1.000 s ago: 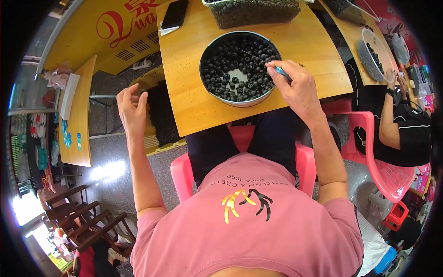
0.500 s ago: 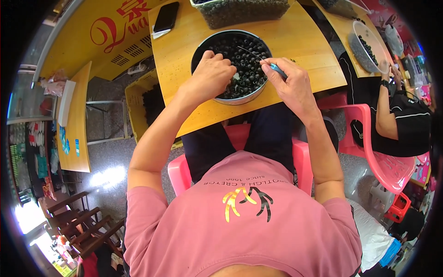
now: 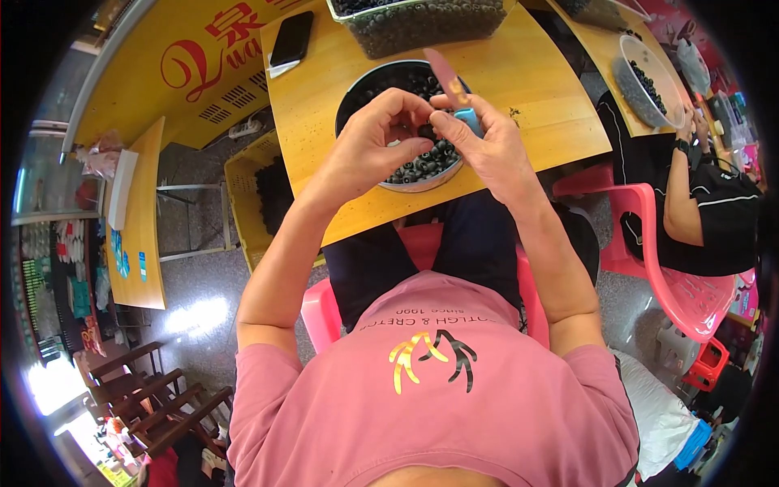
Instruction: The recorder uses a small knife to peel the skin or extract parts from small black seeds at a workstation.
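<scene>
Both hands met over bowl point(image 3: 357, 105) of dark pieces.
Right hand point(image 3: 487, 150) gripped knife point(image 3: 451, 85), blade pointing far-left; left hand point(image 3: 369, 146) pinched one dark piece point(image 3: 425, 131).

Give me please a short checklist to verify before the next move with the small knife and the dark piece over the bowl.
1. Left hand grips the small dark piece with its fingertips: ok.
2. Right hand holds the knife, pink blade pointing up and away: ok.
3. Both hands are over the round bowl, so scraps fall inside: ok.
4. Blade clear of left fingers: cannot tell.
5. Phone lies away from the bowl: ok.
</scene>
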### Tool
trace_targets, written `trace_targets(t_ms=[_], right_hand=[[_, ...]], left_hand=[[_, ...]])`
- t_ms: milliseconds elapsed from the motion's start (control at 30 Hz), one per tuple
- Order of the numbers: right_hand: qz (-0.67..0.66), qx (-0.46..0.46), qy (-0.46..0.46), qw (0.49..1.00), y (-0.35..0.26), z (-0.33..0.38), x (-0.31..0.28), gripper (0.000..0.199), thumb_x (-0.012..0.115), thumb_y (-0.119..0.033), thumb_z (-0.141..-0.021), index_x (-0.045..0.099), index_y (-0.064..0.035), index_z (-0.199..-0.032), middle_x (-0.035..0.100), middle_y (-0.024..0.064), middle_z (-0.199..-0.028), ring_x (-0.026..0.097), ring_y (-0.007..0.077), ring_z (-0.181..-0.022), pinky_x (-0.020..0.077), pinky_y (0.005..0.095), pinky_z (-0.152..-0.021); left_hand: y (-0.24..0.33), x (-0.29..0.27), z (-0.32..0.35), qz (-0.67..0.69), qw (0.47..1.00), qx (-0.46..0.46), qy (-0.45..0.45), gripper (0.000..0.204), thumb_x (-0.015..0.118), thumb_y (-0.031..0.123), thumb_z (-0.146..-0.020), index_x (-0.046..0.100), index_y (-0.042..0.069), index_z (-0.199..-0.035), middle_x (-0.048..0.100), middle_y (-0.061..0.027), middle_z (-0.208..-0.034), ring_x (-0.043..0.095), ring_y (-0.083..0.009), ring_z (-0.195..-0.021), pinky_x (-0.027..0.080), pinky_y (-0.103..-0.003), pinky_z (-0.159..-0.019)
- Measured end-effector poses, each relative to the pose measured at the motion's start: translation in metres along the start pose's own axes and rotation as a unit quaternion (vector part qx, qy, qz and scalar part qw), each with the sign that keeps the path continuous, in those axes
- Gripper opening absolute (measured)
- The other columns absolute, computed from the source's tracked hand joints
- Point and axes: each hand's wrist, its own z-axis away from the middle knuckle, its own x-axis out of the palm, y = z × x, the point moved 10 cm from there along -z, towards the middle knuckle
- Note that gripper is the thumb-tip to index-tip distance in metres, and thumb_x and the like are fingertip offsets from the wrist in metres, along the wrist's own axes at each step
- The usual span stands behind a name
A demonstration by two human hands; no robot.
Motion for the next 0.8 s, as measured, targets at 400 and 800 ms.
trace_targets(t_ms=[400, 800], right_hand=[[-0.199, 0.108, -0.041, 0.973, 0.001, 0.006, 0.021, 0.028, 0.070, -0.020, -0.089, 0.064, -0.0046, -0.111, 0.055, -0.0072, -0.073, 0.043, 0.0002, -0.057, 0.0327, 0.0179, -0.050], [-0.230, 0.152, -0.060, 0.959, 0.013, 0.008, 0.029, 0.023, 0.069, -0.022, -0.090, 0.065, -0.0059, -0.106, 0.051, -0.0080, -0.066, 0.042, 0.0005, -0.054, 0.0321, 0.0185, -0.049]], left_hand=[[-0.004, -0.014, 0.014, 0.032, 0.996, -0.009, 0.082, 0.028, 0.071, 0.002, -0.084, 0.060, 0.002, -0.109, 0.058, -0.0006, -0.097, 0.055, -0.0057, -0.086, 0.048, -0.022, -0.077], [0.021, -0.014, 0.029, -0.209, 0.957, 0.132, 0.154, 0.021, 0.072, 0.007, -0.082, 0.064, 0.003, -0.101, 0.056, -0.0057, -0.101, 0.054, -0.0134, -0.084, 0.046, -0.027, -0.069]])
